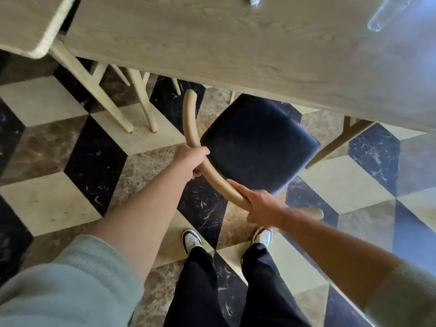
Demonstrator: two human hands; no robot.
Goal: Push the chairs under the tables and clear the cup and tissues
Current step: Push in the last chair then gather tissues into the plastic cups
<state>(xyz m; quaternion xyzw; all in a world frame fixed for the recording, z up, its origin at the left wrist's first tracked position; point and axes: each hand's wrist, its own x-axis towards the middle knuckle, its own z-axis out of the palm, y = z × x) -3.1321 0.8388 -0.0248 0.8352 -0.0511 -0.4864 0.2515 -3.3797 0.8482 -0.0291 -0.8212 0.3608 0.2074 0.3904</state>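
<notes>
I have both hands wrapped round the curved tan wooden back rail [207,171] of the chair with the dark padded seat [257,142]. My left hand [192,160] grips the rail at about nine o'clock from the seat, fingers curled under it and thumb over the top. My right hand [262,208] grips it at about six o'clock, near the bottom of the bend. I hold it at two spread points so that I can steer the chair straight rather than have it swivel as it slides.

The seat sits at twelve o'clock from my feet, its far edge just beneath the near edge of the pale wood-grain table [236,48], most of it not yet under. I judge the push is only partly done: the chair needs to go further towards twelve o'clock.

A second pale wood table [28,22] stands at eleven o'clock, with light wooden legs [141,102] showing beneath the gap between the two. On the main table, a crumpled white tissue [254,0] lies at the top edge at about twelve o'clock, and a clear blurred thing [387,14], perhaps the cup, lies at one o'clock; I cannot tell for sure. Both are left to clear afterwards.
</notes>
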